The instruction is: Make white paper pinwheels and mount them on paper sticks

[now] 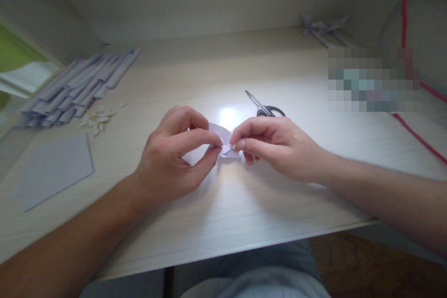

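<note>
Pale wood-grain counter (265,205) under bright glare. Left hand (174,153) and right hand (275,146) meet at centre, each grip pinched narrow on small white folded paper (223,137), probably creased, shape unclear. Scissors (263,105) just behind. Folded strips (77,86) far left; grey sheet (56,167) near left.

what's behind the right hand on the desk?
Scissors lie behind the right hand: blades and one dark handle loop show, the rest is covered. Both hands pinch a small paper piece.
</note>
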Action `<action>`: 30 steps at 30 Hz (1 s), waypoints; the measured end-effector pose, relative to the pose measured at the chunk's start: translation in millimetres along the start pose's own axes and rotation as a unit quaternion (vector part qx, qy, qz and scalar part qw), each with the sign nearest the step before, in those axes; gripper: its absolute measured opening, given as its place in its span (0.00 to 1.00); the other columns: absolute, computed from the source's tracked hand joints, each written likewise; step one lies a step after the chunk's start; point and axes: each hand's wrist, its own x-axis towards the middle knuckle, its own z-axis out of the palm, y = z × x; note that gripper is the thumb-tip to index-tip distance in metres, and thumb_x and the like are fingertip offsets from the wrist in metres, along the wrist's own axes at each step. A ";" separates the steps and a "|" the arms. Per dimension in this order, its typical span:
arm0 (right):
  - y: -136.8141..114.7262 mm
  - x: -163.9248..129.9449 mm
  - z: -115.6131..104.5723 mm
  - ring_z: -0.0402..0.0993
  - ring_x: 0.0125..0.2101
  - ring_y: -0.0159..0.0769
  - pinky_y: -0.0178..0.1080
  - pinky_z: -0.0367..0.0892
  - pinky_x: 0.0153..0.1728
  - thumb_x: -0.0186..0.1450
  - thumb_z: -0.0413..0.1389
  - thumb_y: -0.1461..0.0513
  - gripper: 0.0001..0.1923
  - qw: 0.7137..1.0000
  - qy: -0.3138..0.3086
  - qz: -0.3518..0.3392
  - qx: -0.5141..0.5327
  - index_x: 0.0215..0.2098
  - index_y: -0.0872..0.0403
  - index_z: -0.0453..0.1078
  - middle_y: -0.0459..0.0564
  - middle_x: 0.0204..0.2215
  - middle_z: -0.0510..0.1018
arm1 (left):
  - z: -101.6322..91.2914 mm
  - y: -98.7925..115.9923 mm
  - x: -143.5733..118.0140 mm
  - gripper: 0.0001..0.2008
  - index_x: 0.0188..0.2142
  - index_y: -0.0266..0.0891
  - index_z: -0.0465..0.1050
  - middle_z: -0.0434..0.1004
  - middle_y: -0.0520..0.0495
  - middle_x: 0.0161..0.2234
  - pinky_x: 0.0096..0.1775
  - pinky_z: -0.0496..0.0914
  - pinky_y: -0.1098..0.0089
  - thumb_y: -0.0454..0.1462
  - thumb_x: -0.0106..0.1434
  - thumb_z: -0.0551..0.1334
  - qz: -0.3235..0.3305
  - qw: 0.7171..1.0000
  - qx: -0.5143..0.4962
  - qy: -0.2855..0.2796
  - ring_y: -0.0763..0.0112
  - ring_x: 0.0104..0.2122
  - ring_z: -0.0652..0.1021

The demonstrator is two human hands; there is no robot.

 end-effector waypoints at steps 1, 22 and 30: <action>-0.4 -0.1 0.2 0.73 0.27 0.31 0.35 0.68 0.30 0.67 0.56 0.68 0.07 1.000 0.003 0.001 0.001 0.40 0.58 0.78 0.45 0.27 0.77 | 0.2 0.0 -0.4 0.06 0.36 0.43 0.80 0.73 0.47 0.35 0.36 0.71 0.63 0.31 0.61 0.69 -0.002 1.000 -0.001 0.000 0.65 0.35 0.76; -3.3 -1.6 5.5 0.73 0.26 0.30 0.34 0.67 0.30 0.68 0.57 0.69 0.07 0.998 0.044 -0.027 -0.023 0.40 0.59 0.78 0.43 0.25 0.77 | 2.4 -0.6 -1.1 0.05 0.36 0.43 0.78 0.74 0.48 0.35 0.36 0.72 0.64 0.31 0.61 0.70 -0.008 1.000 -0.012 0.003 0.66 0.35 0.77; -2.6 -2.6 6.7 0.72 0.27 0.31 0.36 0.67 0.30 0.68 0.58 0.68 0.06 0.998 0.056 -0.026 -0.027 0.39 0.59 0.79 0.44 0.26 0.77 | 2.4 0.8 0.5 0.05 0.35 0.40 0.78 0.75 0.47 0.35 0.36 0.73 0.63 0.33 0.60 0.71 -0.008 1.000 -0.013 -0.001 0.65 0.35 0.77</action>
